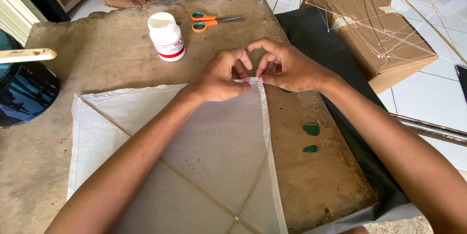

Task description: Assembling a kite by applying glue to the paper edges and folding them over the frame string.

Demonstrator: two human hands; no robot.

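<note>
A white paper kite with thin crossed bamboo sticks lies flat on a worn wooden board. My left hand and my right hand meet at the kite's far corner. Thumbs and fingers of both hands pinch the folded paper edge at that corner tip. A white glue bottle with a red band stands open just beyond my left hand. Orange-handled scissors lie farther back on the board.
A dark round object sits at the board's left edge, with a pale wooden stick above it. Black sheet lies under the board on the right. Bare bamboo kite frames rest on a cardboard box. Two green marks spot the board.
</note>
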